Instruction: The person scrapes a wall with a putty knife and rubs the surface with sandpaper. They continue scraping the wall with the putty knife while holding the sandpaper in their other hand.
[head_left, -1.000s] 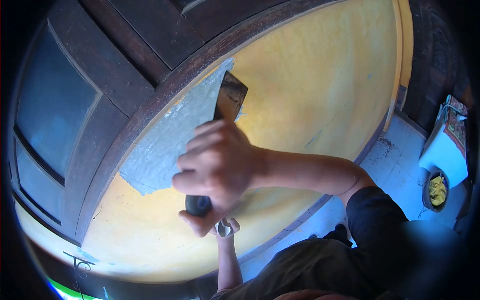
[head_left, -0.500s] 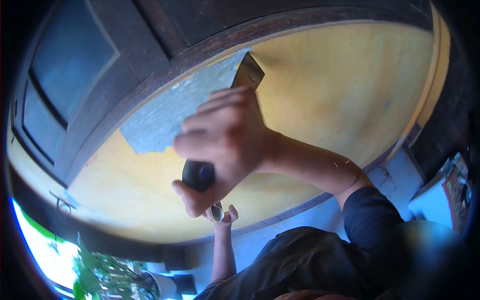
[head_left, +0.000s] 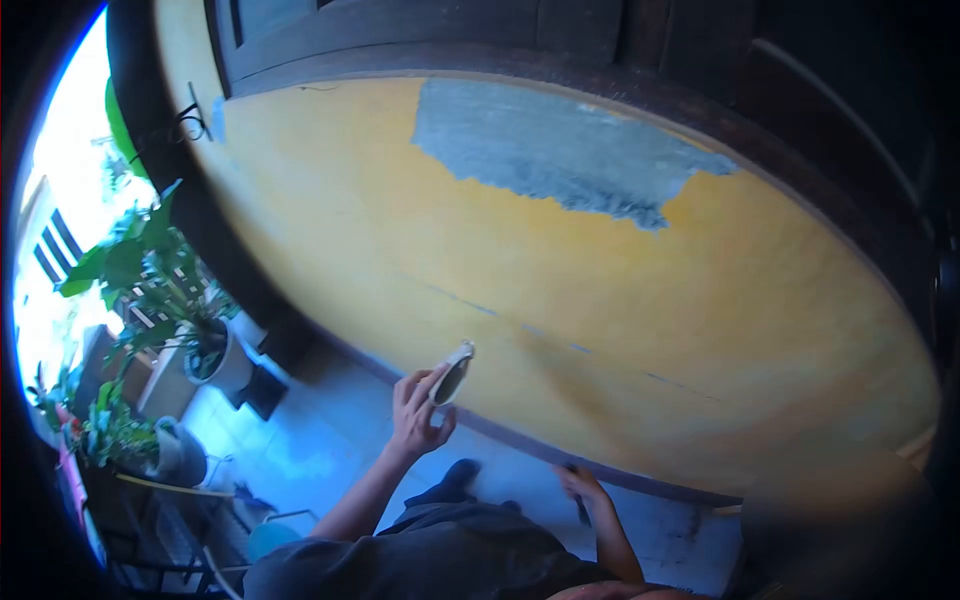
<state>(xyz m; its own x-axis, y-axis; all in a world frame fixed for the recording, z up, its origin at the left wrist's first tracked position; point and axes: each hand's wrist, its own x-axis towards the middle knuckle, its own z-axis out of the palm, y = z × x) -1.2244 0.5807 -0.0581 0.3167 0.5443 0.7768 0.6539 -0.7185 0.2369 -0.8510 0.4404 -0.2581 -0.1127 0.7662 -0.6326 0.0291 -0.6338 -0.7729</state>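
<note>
My left hand (head_left: 412, 415) is raised in front of the wall, fingers wrapped round a small pale cup-like container (head_left: 453, 382) whose opening faces me. What is inside it I cannot make out. Lower and to the right, my right hand (head_left: 581, 484) hangs near my body, closed on a scraper (head_left: 582, 510) that shows only as a dark, partly hidden shape. Ahead stands a yellow wall (head_left: 390, 210), and high on it a ragged-edged blue-grey patch (head_left: 555, 145) lies just under the dark wooden frame.
Dark wooden panelling (head_left: 480, 38) runs above the wall. On the left are potted plants (head_left: 220, 365) on a tiled floor (head_left: 300, 440), and a metal bracket (head_left: 192, 122) juts from the wall. A dark metal-framed piece of furniture (head_left: 170, 530) stands at lower left.
My right hand has come down from the patch with the scraper, away from the wall. The view has swung left, and my left hand now shows more fully with the container.
</note>
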